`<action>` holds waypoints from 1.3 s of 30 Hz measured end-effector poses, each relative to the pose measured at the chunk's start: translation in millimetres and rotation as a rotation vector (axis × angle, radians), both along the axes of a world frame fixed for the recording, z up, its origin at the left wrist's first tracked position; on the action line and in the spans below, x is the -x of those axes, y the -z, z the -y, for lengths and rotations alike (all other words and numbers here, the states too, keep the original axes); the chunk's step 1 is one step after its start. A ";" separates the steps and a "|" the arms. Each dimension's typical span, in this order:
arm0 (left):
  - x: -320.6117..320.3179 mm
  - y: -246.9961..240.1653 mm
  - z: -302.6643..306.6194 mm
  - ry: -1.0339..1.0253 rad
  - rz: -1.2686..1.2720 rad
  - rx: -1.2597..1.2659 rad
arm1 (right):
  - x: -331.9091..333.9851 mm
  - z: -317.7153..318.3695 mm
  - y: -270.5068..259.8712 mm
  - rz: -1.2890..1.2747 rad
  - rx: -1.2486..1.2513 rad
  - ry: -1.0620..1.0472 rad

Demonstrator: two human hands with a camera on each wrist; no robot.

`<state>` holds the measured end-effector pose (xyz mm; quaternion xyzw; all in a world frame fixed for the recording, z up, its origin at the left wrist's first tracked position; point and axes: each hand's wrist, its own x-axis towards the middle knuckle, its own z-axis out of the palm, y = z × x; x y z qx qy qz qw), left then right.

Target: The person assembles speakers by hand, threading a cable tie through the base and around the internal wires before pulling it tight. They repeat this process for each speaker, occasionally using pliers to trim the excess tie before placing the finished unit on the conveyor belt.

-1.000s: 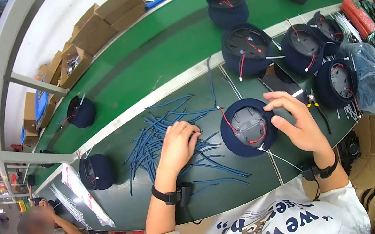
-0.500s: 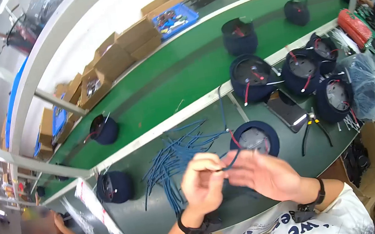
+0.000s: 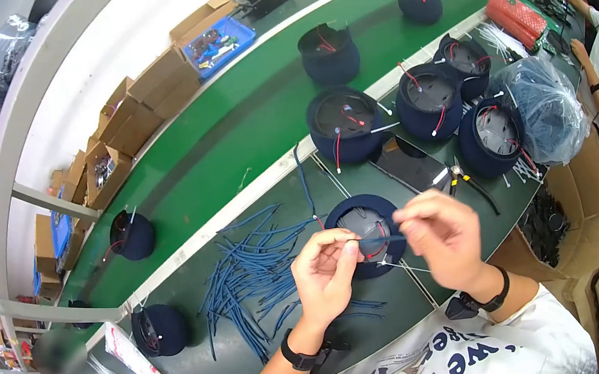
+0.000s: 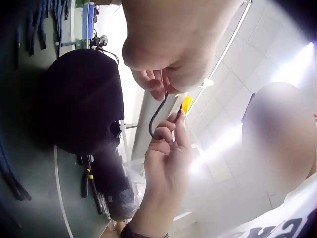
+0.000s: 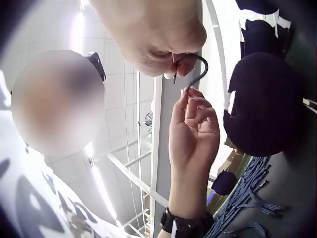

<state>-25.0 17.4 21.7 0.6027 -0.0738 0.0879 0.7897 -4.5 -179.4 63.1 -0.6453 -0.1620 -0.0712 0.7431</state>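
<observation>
A thin, dark blue, flexible cord [image 5: 206,67] is pinched in the closed fingertips of the left hand [image 3: 324,275] and right hand [image 3: 447,240], bowed between them.

On the white shirt [image 3: 509,346], just beyond the left hand [image 3: 326,278] and right hand [image 3: 445,238] on the wearer's side, large dark lettering reads "we want", with fragments "gers" and "nd" nearby. Smaller print there is illegible.
</observation>
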 end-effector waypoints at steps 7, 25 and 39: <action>1.1 5.7 5.8 0.071 -0.025 0.066 | 0.6 -14.7 26.6 0.158 0.274 0.031; -16.7 7.8 -41.4 0.349 0.142 -0.984 | 10.0 27.4 3.3 0.016 0.559 -0.151; -12.9 50.1 -21.8 -0.023 0.603 -1.001 | 25.6 13.0 27.5 0.078 0.839 -0.156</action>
